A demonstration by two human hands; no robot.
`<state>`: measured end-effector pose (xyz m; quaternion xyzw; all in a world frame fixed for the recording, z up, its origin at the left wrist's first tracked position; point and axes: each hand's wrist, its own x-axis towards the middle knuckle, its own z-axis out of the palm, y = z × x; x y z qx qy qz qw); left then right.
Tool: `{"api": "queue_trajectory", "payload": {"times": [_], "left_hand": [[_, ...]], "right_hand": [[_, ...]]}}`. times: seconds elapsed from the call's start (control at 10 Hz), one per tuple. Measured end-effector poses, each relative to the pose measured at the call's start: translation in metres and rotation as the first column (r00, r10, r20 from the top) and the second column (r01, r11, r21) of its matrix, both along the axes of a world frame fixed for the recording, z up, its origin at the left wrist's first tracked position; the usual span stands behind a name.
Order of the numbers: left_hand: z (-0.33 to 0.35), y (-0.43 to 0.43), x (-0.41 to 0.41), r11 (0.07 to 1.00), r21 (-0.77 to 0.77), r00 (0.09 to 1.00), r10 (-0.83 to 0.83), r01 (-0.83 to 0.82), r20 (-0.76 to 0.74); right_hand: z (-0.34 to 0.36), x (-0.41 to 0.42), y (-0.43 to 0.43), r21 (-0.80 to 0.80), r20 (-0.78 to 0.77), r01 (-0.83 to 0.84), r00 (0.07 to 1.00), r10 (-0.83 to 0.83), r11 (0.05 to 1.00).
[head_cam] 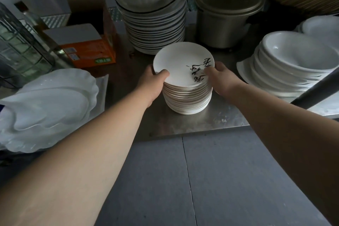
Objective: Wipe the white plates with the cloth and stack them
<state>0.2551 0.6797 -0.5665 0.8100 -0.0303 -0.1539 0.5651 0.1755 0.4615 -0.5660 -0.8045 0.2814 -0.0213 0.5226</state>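
Both grip top plate: left hand, right hand | face up; stack upright

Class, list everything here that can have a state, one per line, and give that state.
Stack: upright on the metal table.
Top plate: on the stack, black writing, held by both hands.
Left hand: grips the plate's left rim.
Right hand: holds its right rim.
Cooker: lid on.
Bowls: nested, right way up.
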Motion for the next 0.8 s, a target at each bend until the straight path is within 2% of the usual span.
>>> {"api": "queue_trajectory", "payload": {"times": [0.1,0.2,0.5,0.6,0.7,0.8], "left_hand": [[-0.002,0.000,0.001,1.000,0.014,1.000,0.008,-0.008,0.001],[-0.006,0.002,0.003,1.000,0.024,1.000,0.002,-0.002,-0.006],[-0.009,0.014,0.001,0.984,0.113,0.991,-0.137,0.136,0.002],[-0.007,0.028,-0.016,0.941,0.282,0.981,-0.193,0.189,-0.013],[0.007,0.051,-0.061,0.836,0.475,0.959,-0.277,0.273,-0.063],[0.029,0.072,-0.099,0.753,0.587,0.940,-0.338,0.297,-0.042]], "right_hand": [[0.007,0.004,0.004,-0.074,-0.026,-0.030,0.999,0.029,0.997],[0.010,0.008,0.005,-0.049,-0.038,-0.066,0.997,0.064,0.997],[-0.005,-0.007,0.013,-0.016,0.104,-0.001,0.995,0.003,1.000],[-0.007,-0.031,0.022,-0.107,0.088,-0.034,0.995,0.043,0.994],[-0.001,-0.075,0.038,-0.307,-0.107,-0.198,0.979,0.173,0.931],[0.024,-0.117,0.051,-0.428,-0.293,-0.348,0.926,0.236,0.834]]}}
